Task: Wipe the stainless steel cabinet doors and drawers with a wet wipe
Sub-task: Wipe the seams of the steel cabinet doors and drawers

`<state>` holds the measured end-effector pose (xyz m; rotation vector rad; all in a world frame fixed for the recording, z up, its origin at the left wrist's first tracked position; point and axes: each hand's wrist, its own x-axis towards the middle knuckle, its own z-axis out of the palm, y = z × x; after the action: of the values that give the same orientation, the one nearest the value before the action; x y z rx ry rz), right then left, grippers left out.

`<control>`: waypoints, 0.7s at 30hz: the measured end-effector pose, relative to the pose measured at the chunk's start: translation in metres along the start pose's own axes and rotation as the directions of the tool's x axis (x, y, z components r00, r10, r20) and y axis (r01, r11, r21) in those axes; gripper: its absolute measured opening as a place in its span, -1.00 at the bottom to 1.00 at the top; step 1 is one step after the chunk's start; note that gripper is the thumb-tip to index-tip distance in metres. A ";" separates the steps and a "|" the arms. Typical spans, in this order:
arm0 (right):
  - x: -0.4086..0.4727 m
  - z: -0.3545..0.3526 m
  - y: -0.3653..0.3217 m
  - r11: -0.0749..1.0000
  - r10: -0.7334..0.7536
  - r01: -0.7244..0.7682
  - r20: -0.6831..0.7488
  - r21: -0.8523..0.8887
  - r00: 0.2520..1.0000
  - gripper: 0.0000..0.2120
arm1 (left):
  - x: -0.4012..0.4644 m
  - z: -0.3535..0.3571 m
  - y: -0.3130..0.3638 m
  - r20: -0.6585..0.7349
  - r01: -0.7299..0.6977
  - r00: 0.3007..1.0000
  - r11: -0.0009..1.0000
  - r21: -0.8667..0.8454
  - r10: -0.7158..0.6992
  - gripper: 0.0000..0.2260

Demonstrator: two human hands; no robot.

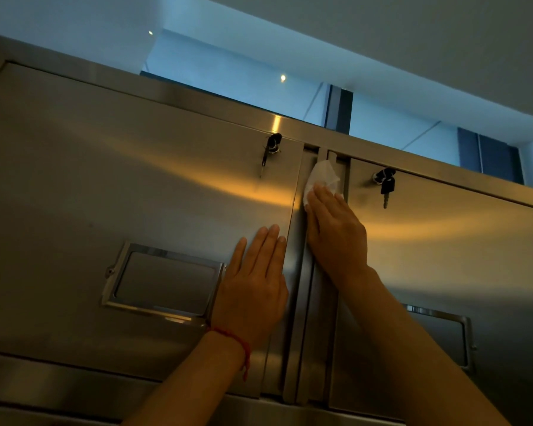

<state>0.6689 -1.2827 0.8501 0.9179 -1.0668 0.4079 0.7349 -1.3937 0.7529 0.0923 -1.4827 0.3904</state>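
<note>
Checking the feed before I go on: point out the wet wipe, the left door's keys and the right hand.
wet wipe (322,176), head view, on its white upper part.
left door's keys (271,146), head view, on the black key head.
right hand (336,232), head view, on its back.

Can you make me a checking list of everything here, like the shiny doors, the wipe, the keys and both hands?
Surface: left cabinet door and right cabinet door, steel, shut, glare streaks.
Job's things: white wet wipe on the centre strip between doors.
Clutter: keys hang in the left lock and right lock; a label holder on the left door.
Grippers: left hand flat on the left door; right hand presses the wipe.
Cables: nothing seen.
Surroundings: window and ceiling above.
</note>
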 end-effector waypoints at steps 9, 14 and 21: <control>-0.003 -0.001 0.010 0.991 -0.124 0.125 0.030 -0.044 0.992 -0.68 | -0.001 -0.002 0.000 0.003 0.004 1.000 1.000 -0.005 -0.004 -0.56; 0.003 -0.001 0.013 0.990 -0.133 0.134 0.039 -0.037 0.990 -0.69 | -0.001 -0.002 0.000 0.013 0.007 1.000 1.000 0.003 -0.008 -0.56; 0.005 -0.004 0.016 0.983 -0.179 0.180 0.043 -0.026 0.983 -0.72 | -0.001 0.000 -0.001 0.005 0.002 1.000 1.000 0.007 -0.003 -0.56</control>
<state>0.6621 -1.2710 0.8610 0.9900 -1.0141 0.2238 0.7355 -1.3943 0.7522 0.1006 -1.4866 0.3933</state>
